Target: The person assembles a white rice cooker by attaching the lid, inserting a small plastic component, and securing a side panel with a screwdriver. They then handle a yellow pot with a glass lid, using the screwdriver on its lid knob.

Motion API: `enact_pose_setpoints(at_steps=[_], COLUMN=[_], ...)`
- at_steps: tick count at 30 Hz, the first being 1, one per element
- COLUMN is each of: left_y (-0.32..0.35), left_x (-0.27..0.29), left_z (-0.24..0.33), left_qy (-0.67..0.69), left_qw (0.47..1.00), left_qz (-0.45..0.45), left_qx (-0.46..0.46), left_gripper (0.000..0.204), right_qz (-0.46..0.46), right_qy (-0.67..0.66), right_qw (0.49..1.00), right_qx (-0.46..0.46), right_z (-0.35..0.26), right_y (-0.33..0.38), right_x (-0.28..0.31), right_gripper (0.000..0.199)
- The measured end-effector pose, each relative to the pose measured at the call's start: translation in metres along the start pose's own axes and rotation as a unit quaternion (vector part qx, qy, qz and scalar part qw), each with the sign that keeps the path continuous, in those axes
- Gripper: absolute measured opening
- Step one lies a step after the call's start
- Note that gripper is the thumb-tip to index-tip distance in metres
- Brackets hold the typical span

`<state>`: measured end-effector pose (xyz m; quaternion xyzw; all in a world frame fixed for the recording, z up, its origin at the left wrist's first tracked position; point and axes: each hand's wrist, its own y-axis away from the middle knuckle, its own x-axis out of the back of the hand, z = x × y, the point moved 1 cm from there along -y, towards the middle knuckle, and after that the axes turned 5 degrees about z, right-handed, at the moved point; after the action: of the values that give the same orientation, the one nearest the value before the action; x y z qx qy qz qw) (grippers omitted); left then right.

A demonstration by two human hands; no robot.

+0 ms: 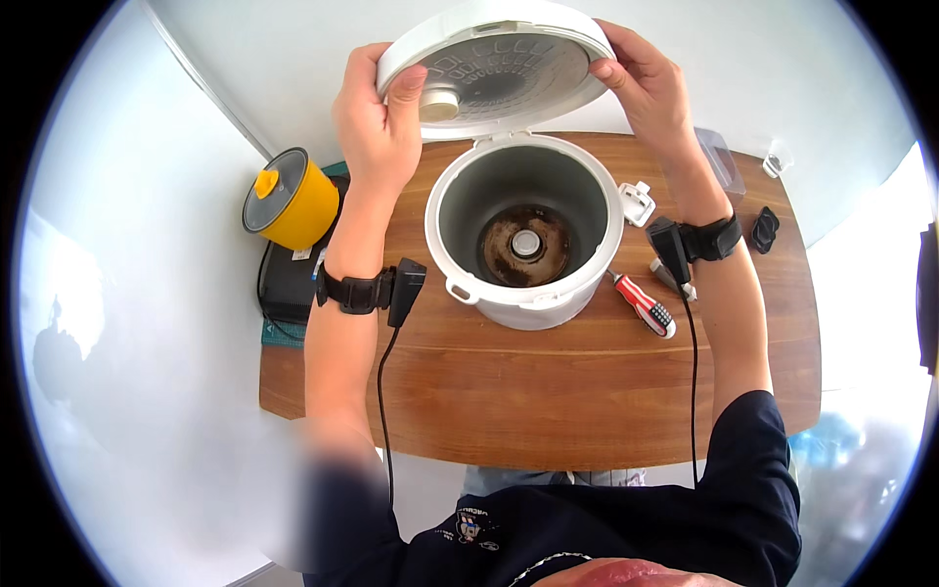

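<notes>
- While both hands hold the lid [499,64] of the white rice cooker [523,235], it is best to keep the grip even on both sides so the lid does not twist at its hinge.
- The left hand [377,117] is closed on the lid's left edge, thumb on the inside by a small round cap.
- The right hand [646,88] is closed on the lid's right edge.
- Moving the lid slowly looks wise, since the pot could slide on the table [548,391].
- The cooker sits in the middle of the table, toward the far edge, with the lid tipped up behind it.
- Its inside is grey and has no bowl in it. The bottom plate is brown and stained, with a round silver button in the middle.
- A red screwdriver [644,305] lies just right of the cooker.
- A yellow pot [291,201] sits far left.
</notes>
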<state>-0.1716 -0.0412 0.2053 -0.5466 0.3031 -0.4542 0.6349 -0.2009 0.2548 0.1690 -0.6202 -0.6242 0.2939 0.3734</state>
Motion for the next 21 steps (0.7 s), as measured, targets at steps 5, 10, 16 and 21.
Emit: enact_pose_setpoints(at_steps=[5, 10, 16, 21], left_y=[-0.002, -0.007, -0.014, -0.024], left_x=[-0.005, -0.011, -0.019, -0.017], left_z=[-0.006, -0.012, -0.013, -0.027], left_qy=[0.004, -0.005, -0.001, -0.02], left_qw=[1.0, 0.998, 0.995, 0.988], left_qz=[0.025, 0.052, 0.061, 0.014], left_qx=[-0.004, 0.024, 0.077, 0.151], left_gripper=[0.047, 0.047, 0.049, 0.052], right_qz=[0.022, 0.026, 0.059, 0.029], right_qy=[0.121, 0.095, 0.016, -0.01], right_qw=[0.992, 0.995, 0.997, 0.997], right_qx=[0.014, -0.024, -0.047, -0.064], right_z=[-0.004, -0.02, -0.006, 0.005], right_y=[-0.001, -0.012, -0.022, -0.026], right_x=[-0.005, -0.014, -0.021, -0.022], right_gripper=[0.049, 0.045, 0.037, 0.045])
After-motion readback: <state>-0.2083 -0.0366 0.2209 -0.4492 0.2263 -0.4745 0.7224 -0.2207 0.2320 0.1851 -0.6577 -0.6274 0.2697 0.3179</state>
